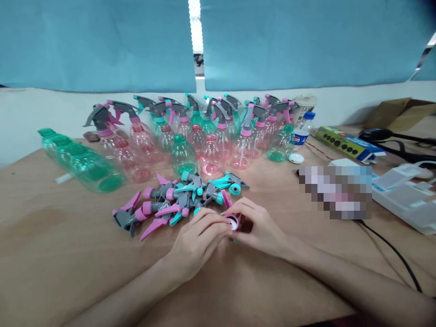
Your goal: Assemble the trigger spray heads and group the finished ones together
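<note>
Between my two hands is a pink-collared trigger spray head (233, 222), its collar opening turned toward me with a white disc inside. My right hand (260, 227) grips it from the right with bent fingers. My left hand (200, 238) is closed, fingertips pressed at the white disc in the collar; whether it pinches anything more is hidden. Just beyond my hands lies a pile of loose spray heads (184, 197) in grey with pink or turquoise parts. Behind the pile stand open-necked bottles, among them a green bottle (184, 156) and a pink bottle (211, 156).
Several bottles with spray heads (221, 131) stand along the wall. Green bottles (81, 161) lie on their sides at left. To the right are a Pepsi bottle (301, 136), a white cap (296, 158), a yellow-green box (344, 141), a plastic organizer (405, 195) and a black cable (391, 250).
</note>
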Demonstrator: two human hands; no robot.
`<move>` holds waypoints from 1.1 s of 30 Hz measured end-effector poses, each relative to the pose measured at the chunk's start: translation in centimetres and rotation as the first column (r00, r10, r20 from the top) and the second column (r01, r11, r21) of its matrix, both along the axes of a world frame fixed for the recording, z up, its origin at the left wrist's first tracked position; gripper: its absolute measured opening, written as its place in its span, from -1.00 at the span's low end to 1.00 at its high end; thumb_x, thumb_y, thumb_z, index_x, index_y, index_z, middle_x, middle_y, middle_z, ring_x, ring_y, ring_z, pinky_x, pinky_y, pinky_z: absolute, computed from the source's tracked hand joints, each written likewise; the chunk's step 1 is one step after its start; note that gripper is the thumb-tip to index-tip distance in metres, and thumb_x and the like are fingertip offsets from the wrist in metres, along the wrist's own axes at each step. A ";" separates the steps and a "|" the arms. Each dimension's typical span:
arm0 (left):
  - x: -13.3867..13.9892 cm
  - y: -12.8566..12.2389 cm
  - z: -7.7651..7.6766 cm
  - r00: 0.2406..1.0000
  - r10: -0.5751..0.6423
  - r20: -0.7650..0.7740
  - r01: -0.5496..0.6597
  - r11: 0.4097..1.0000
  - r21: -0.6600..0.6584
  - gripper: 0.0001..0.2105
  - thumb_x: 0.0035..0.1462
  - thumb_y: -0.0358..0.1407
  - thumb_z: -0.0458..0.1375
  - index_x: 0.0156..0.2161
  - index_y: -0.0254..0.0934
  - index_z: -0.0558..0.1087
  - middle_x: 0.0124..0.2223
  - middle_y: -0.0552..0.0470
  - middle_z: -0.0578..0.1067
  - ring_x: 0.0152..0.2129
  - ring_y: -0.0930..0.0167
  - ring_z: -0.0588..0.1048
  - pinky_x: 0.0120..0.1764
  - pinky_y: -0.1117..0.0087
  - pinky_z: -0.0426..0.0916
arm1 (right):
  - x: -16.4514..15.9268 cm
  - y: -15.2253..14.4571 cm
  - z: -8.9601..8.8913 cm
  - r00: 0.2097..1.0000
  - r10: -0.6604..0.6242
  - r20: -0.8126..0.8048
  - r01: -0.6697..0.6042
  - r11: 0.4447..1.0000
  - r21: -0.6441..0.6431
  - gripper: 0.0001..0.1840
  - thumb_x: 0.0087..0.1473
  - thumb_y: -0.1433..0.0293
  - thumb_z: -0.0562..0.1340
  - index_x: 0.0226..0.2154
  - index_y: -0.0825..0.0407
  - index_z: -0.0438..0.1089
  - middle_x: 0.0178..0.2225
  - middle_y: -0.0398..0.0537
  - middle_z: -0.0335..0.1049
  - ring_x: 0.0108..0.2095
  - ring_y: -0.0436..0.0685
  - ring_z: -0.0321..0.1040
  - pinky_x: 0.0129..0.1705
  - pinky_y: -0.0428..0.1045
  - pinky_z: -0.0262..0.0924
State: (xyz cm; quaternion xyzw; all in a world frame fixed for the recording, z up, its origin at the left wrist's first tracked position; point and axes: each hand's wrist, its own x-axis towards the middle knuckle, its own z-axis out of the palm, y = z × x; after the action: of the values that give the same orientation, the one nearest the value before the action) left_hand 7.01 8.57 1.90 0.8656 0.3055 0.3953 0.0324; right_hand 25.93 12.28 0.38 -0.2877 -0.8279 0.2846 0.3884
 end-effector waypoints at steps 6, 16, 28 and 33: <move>0.3 -0.1 0.3 0.999 0.048 0.005 -0.048 0.999 -0.021 -0.89 0.17 -0.45 0.13 -0.21 -0.26 0.45 -0.24 -0.03 0.50 -0.31 0.38 0.41 -0.26 0.34 0.40 | -0.1 0.0 0.0 1.000 0.009 -0.001 -0.009 0.999 -0.037 -0.76 -0.03 0.47 0.31 -0.23 0.00 0.37 -0.31 -0.10 0.38 -0.32 0.06 0.30 -0.38 -0.07 0.23; 0.2 -0.3 0.4 0.996 0.070 0.062 -0.061 0.989 -0.132 -0.86 0.17 -0.46 0.09 -0.21 -0.24 0.44 -0.25 -0.02 0.49 -0.28 0.36 0.42 -0.23 0.31 0.39 | 0.1 0.0 -0.1 1.000 0.008 -0.024 -0.011 0.995 -0.095 -0.76 -0.02 0.44 0.31 -0.22 -0.02 0.37 -0.29 -0.10 0.37 -0.36 0.03 0.31 -0.43 -0.10 0.24; 0.1 0.0 0.9 0.993 0.114 0.038 -0.111 0.991 -0.074 -0.88 0.14 -0.43 0.10 -0.24 -0.23 0.45 -0.26 -0.03 0.50 -0.29 0.34 0.42 -0.24 0.28 0.40 | 0.1 -0.1 0.0 1.000 -0.002 -0.027 0.000 0.996 -0.086 -0.78 0.00 0.36 0.32 -0.23 -0.01 0.38 -0.30 -0.09 0.39 -0.33 0.04 0.33 -0.41 -0.10 0.26; 0.2 0.0 0.8 0.996 0.083 0.045 -0.080 0.995 -0.063 -0.86 0.13 -0.44 0.12 -0.20 -0.23 0.44 -0.27 -0.01 0.52 -0.30 0.35 0.42 -0.24 0.28 0.39 | 0.1 0.0 -0.2 0.999 0.005 -0.038 -0.009 0.996 -0.083 -0.78 -0.01 0.40 0.32 -0.24 -0.02 0.37 -0.30 -0.10 0.40 -0.35 0.04 0.33 -0.42 -0.10 0.26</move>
State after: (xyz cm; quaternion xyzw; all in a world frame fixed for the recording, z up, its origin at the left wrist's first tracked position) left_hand 7.23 8.61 2.67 0.8414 0.3516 0.4074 0.0502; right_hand 26.03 12.23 0.20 -0.2953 -0.8087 0.3258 0.3908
